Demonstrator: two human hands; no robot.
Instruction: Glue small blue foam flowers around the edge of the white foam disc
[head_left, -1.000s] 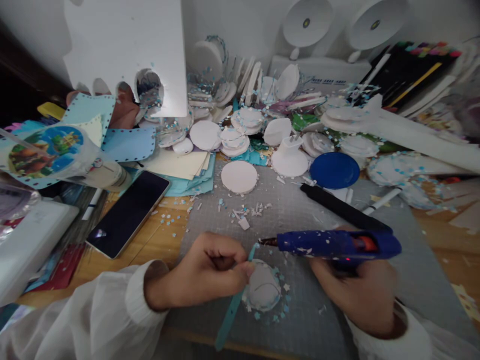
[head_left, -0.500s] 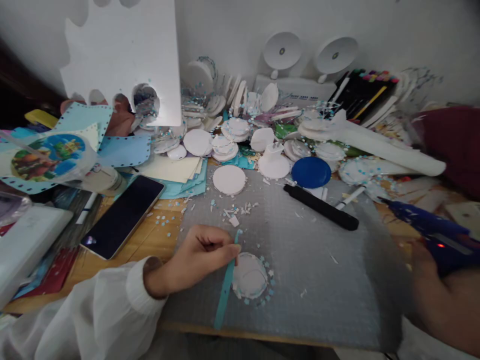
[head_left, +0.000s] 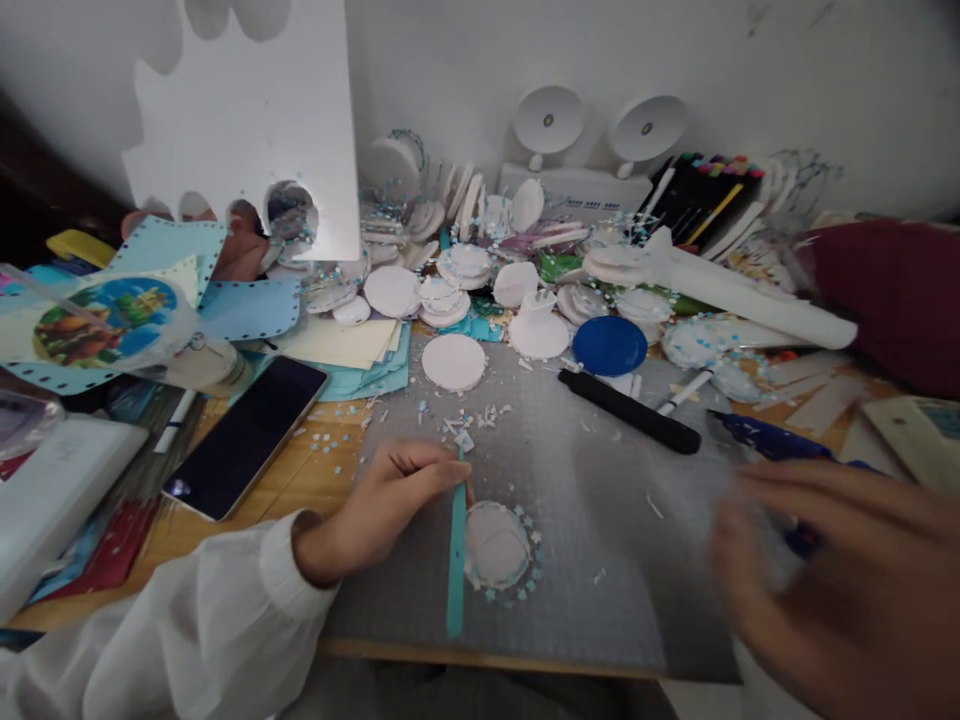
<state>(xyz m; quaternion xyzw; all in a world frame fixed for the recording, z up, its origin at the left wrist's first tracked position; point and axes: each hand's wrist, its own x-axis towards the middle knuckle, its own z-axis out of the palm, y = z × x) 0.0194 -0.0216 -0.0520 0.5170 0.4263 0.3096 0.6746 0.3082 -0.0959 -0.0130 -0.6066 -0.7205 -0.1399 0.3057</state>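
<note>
My left hand [head_left: 401, 500] pinches the upper end of a teal strip [head_left: 456, 560], which hangs down toward the mat's front edge. Right beside the strip, a white disc [head_left: 496, 545] lies on the grey mat [head_left: 600, 590], with small blue and white star pieces around its right side. My right hand [head_left: 832, 570], blurred by motion, is at the right with thumb and fingers spread, holding nothing. A dark blue tool [head_left: 772, 435] lies behind the right hand, partly covered by it.
A black pen-shaped tool [head_left: 630, 410], a blue lid [head_left: 610, 345] and a white disc [head_left: 454, 362] lie farther back. A phone [head_left: 247, 435] is at the left. Piled white discs and a white cut-out board [head_left: 247, 120] stand behind. Paper scraps [head_left: 487, 415] dot the mat.
My right hand has let go of the blue tool and moved left, its fingers now spread. The teal strip hangs more upright in my left hand. The view has shifted slightly.
</note>
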